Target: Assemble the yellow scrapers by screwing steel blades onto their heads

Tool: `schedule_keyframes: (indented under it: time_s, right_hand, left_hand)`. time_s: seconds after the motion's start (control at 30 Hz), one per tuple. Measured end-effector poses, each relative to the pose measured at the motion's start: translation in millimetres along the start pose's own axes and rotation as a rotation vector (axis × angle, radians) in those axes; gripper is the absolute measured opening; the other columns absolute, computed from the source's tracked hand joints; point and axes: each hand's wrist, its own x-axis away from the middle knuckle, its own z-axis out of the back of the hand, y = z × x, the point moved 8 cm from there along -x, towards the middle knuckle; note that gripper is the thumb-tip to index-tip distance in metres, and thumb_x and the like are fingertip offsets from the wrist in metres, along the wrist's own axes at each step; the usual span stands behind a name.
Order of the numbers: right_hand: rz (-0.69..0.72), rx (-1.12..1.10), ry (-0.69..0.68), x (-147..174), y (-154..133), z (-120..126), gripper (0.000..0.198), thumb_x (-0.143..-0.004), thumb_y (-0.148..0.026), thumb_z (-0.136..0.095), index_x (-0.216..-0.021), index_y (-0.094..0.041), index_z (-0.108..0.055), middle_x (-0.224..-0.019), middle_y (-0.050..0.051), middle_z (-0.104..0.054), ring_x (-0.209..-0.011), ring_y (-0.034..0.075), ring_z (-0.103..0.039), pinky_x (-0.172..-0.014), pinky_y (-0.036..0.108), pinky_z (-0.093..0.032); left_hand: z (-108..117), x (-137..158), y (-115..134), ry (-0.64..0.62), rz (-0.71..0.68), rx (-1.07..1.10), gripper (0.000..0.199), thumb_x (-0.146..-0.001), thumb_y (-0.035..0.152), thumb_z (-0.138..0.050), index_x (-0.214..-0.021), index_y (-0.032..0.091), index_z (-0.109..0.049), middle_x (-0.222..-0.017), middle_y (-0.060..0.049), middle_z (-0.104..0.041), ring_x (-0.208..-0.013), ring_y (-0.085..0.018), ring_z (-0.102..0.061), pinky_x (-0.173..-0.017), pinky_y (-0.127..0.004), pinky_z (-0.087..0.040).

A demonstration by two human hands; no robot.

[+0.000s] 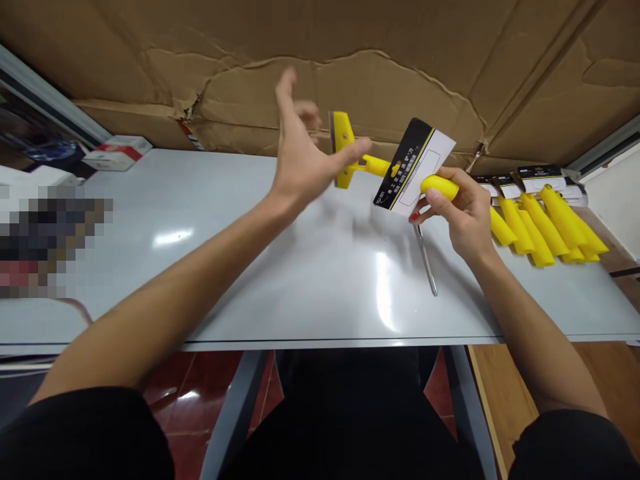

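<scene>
My right hand point(463, 213) is closed around the handle end of a yellow scraper point(343, 150). The scraper's blade head points left. A black and white packaging card point(417, 167) with printed text is on the handle, between the head and my right fingers. My left hand point(305, 157) is beside the head with its fingers spread and slightly blurred. Its thumb stretches across in front of the scraper's neck; whether it touches is unclear. Below my right hand, a thin metal rod point(426, 260) lies on the table, with something small and red at its upper end.
At the right of the white table point(300, 293) lie several yellow scraper handles point(550, 223) with black and white cards. A red and white box point(117, 152) stands at the back left. Cardboard point(380, 100) lines the back. Part of the left side is pixelated.
</scene>
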Motion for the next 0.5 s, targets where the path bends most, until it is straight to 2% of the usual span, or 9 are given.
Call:
schedule_keyframes:
  time_s: [0.03, 0.07, 0.13, 0.2, 0.27, 0.33, 0.4, 0.5]
  right_hand:
    - [0.054, 0.109, 0.015, 2, -5, 0, 0.067, -0.098, -0.074, -0.064, -0.137, -0.02, -0.062, -0.113, 0.009, -0.072, -0.085, 0.012, -0.071, -0.075, 0.03, -0.066]
    - [0.127, 0.246, 0.036, 4, -12, 1, 0.063, -0.101, -0.07, -0.061, -0.138, -0.02, -0.064, -0.115, 0.01, -0.073, -0.089, 0.013, -0.072, -0.08, 0.03, -0.066]
    - [0.302, 0.534, 0.063, 10, -25, -2, 0.054, -0.106, -0.059, -0.056, -0.14, -0.018, -0.067, -0.115, 0.012, -0.074, -0.095, 0.014, -0.071, -0.089, 0.031, -0.065]
    - [0.446, 0.755, 0.057, 16, -32, -10, 0.049, -0.109, -0.048, -0.053, -0.143, -0.017, -0.069, -0.113, 0.011, -0.075, -0.098, 0.014, -0.071, -0.091, 0.03, -0.062]
    - [0.531, 0.888, 0.041, 21, -33, -18, 0.046, -0.11, -0.039, -0.05, -0.148, -0.019, -0.067, -0.113, 0.01, -0.074, -0.098, 0.013, -0.071, -0.083, 0.025, -0.058]
    - [0.592, 0.97, 0.035, 24, -33, -25, 0.044, -0.11, -0.033, -0.05, -0.149, -0.022, -0.067, -0.117, 0.008, -0.074, -0.101, 0.011, -0.071, -0.077, 0.022, -0.054]
    - [0.638, 0.981, 0.036, 27, -35, -28, 0.043, -0.109, -0.028, -0.051, -0.148, -0.023, -0.068, -0.12, 0.007, -0.074, -0.103, 0.009, -0.071, -0.077, 0.021, -0.054]
    - [0.666, 0.876, 0.057, 27, -43, -21, 0.04, -0.109, -0.026, -0.05, -0.143, -0.023, -0.07, -0.121, 0.007, -0.074, -0.105, 0.009, -0.072, -0.085, 0.022, -0.059]
  left_hand:
    - [4, 3, 19, 0.039, -0.131, -0.074, 0.115, -0.075, 0.062, -0.1, -0.164, 0.034, -0.033, -0.165, -0.015, -0.05, -0.15, -0.037, -0.054, -0.126, -0.057, -0.048]
    - [3, 7, 39, 0.03, -0.264, -0.127, 0.112, -0.075, 0.067, -0.099, -0.163, 0.035, -0.037, -0.17, -0.013, -0.045, -0.156, -0.039, -0.049, -0.129, -0.057, -0.044]
    - [-9, 18, 71, -0.108, -0.463, -0.18, 0.097, -0.081, 0.077, -0.089, -0.159, 0.037, -0.047, -0.165, -0.01, -0.051, -0.159, -0.04, -0.048, -0.129, -0.056, -0.045]
    - [-26, 32, 91, -0.288, -0.59, -0.225, 0.085, -0.087, 0.085, -0.077, -0.155, 0.038, -0.055, -0.158, -0.008, -0.059, -0.158, -0.041, -0.052, -0.127, -0.058, -0.047]
    - [-43, 43, 95, -0.434, -0.633, -0.304, 0.071, -0.096, 0.083, -0.068, -0.151, 0.04, -0.06, -0.153, -0.005, -0.063, -0.155, -0.04, -0.057, -0.125, -0.062, -0.046]
    - [-54, 50, 86, -0.516, -0.616, -0.377, 0.049, -0.107, 0.071, -0.06, -0.144, 0.041, -0.065, -0.141, -0.001, -0.071, -0.145, -0.035, -0.066, -0.125, -0.065, -0.045]
    - [-58, 50, 74, -0.536, -0.587, -0.393, 0.032, -0.113, 0.057, -0.054, -0.132, 0.04, -0.072, -0.118, 0.0, -0.078, -0.128, -0.029, -0.075, -0.123, -0.065, -0.046]
    - [-54, 41, 57, -0.531, -0.558, -0.34, 0.025, -0.113, 0.043, -0.055, -0.114, 0.035, -0.078, -0.097, 0.0, -0.078, -0.113, -0.027, -0.077, -0.12, -0.064, -0.047]
